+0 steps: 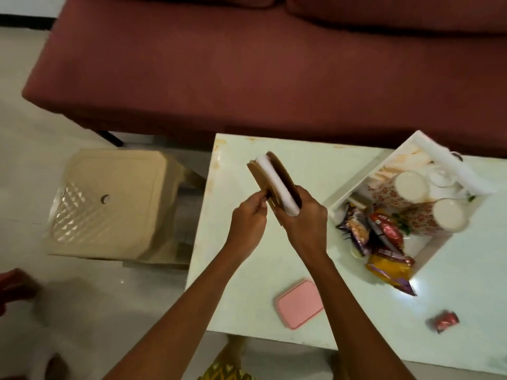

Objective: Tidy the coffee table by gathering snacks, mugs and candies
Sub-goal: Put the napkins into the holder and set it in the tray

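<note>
Both hands hold a stack of flat brown and white coasters point(274, 178) on edge above the pale green coffee table point(247, 270). My right hand point(303, 219) grips the stack from the right, and my left hand point(248, 220) pinches its lower left edge. A white tray point(356, 187) at the right holds two floral mugs point(406, 192), upside down, a small white lidded pot point(441, 176) and several snack packets point(384, 239). A pink lid point(300, 304) lies flat near the table's front edge. A red wrapped candy point(444, 320) lies at the front right.
A maroon sofa point(247, 64) runs along the far side of the table. A beige plastic stool point(109, 204) stands on the pale floor to the left of the table. A dark red object point(13, 286) shows at the left edge.
</note>
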